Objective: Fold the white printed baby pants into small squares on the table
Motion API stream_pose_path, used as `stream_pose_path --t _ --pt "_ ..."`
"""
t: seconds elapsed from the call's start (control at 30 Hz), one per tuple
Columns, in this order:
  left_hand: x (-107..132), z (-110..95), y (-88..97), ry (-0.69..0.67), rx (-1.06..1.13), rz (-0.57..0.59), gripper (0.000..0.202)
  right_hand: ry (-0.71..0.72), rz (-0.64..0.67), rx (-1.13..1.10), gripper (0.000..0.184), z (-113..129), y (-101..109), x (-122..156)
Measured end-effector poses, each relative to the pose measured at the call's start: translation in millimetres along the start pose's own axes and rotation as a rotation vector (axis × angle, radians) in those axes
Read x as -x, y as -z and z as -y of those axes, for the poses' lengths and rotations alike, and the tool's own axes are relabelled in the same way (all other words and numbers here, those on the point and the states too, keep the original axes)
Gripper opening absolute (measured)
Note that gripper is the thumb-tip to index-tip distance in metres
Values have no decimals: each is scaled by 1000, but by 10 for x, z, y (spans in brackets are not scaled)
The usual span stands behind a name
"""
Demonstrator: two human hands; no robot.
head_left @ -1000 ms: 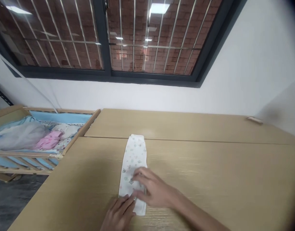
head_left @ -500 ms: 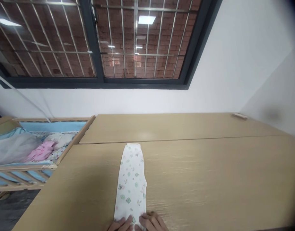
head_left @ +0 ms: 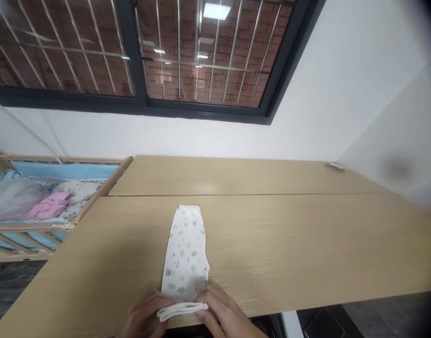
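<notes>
A white baby garment with small green and pink prints point(head_left: 185, 256) lies folded lengthwise on the light wooden table point(head_left: 271, 244). Its near end is turned up into a narrow doubled band point(head_left: 182, 311). My left hand point(head_left: 144, 314) holds that band at one end, and my right hand point(head_left: 220, 310) pinches the other end. The fingers partly hide the cloth beneath them. Both hands are at the table's near edge.
A wooden crib point(head_left: 49, 206) with blue padding, netting and a pink cloth point(head_left: 49, 205) stands left of the table. A small wooden strip point(head_left: 335, 166) lies on the far edge. A wall and barred window point(head_left: 201, 51) rise behind. A dark object point(head_left: 322, 326) sits on the floor below.
The garment's near end has been lifted and folded over, so the garment looks shorter. Both hands have moved further into view, gripping the fold. The view has shifted slightly.
</notes>
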State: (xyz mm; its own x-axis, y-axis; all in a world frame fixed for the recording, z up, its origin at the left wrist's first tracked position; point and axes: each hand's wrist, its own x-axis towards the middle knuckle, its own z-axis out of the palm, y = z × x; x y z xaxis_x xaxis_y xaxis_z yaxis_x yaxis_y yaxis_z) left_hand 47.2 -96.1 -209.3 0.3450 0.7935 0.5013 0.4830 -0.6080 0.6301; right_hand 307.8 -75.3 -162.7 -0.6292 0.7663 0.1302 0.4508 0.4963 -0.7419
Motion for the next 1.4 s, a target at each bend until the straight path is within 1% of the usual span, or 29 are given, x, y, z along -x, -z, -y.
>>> stream_pose_path --t 0.03,0.1,0.17,0.2,0.27,0.33,0.4,0.43,0.47,0.53,0.6,0.7,0.77,0.83,0.9,0.97,1.0,1.03,1.07,1.13,1.2,1.27,1.3,1.37,1.4 --pt "-59 -2 47 64 57 -18 19 -25 3 -45 19 65 80 -29" --pt "-205 6 115 225 100 -83 15 -45 -20 -98 22 125 226 -131" --pt "-415 43 164 341 131 -117 19 -19 -78 -114 23 81 351 -312" --pt "-548 79 183 363 156 -121 23 -5 -117 -111 24 20 401 -436" --pt "-849 196 205 385 198 -150 30 13 -213 -89 23 -170 472 -746" --pt "-1160 375 188 415 216 -231 37 -14 -310 -74 22 -425 499 -1109" --pt "-1432 599 124 419 206 -265 42 -104 -371 -100 18 -707 487 -1468" --pt "-1543 718 78 422 192 -268 41 -166 -394 -91 15 -844 473 -1628" --pt "-1637 835 25 427 177 -264 40 -192 -411 -84 15 -973 454 -1768" --pt "-1777 1049 -90 449 132 -248 35 -233 -438 -67 12 -1196 411 -1982" --pt "-1867 1221 -195 480 71 -222 31 -261 -456 -44 10 -1365 361 -2112" --pt "-1941 1364 -290 505 -30 -176 30 -286 -465 -3 8 -1526 291 -2198" --pt "-1939 1359 -303 489 -106 -163 31 -275 -456 27 10 -1576 277 -2206" --pt "-1859 1257 -301 447 -199 -171 36 -245 -446 61 16 -1576 312 -2179" --pt "-1671 1065 -335 386 -291 -173 46 -200 -448 94 28 -1513 396 -2113" --pt "-1383 819 -444 324 -352 -136 52 -97 -417 139 42 -1378 489 -2010" --pt "-1220 691 -526 301 -373 -113 54 -19 -365 170 48 -1286 522 -1950" --pt "-1060 572 -619 270 -409 -90 58 73 -281 206 52 -1182 537 -1888" --pt "-913 466 -714 216 -535 -66 62 168 -170 238 54 -1070 530 -1830" --pt "-694 315 -877 183 -734 -9 66 333 70 262 55 -859 446 -1737" --pt "-591 253 -971 200 -872 65 63 441 257 230 54 -715 288 -1690" --pt "-579 255 -993 205 -913 146 59 488 391 204 54 -682 108 -1691" --pt "-591 266 -986 197 -915 174 58 477 442 206 54 -707 28 -1708" --pt "-621 288 -966 182 -913 182 55 415 499 244 55 -821 -85 -1770" --pt "-631 296 -962 181 -919 165 52 383 496 274 55 -898 -113 -1814"
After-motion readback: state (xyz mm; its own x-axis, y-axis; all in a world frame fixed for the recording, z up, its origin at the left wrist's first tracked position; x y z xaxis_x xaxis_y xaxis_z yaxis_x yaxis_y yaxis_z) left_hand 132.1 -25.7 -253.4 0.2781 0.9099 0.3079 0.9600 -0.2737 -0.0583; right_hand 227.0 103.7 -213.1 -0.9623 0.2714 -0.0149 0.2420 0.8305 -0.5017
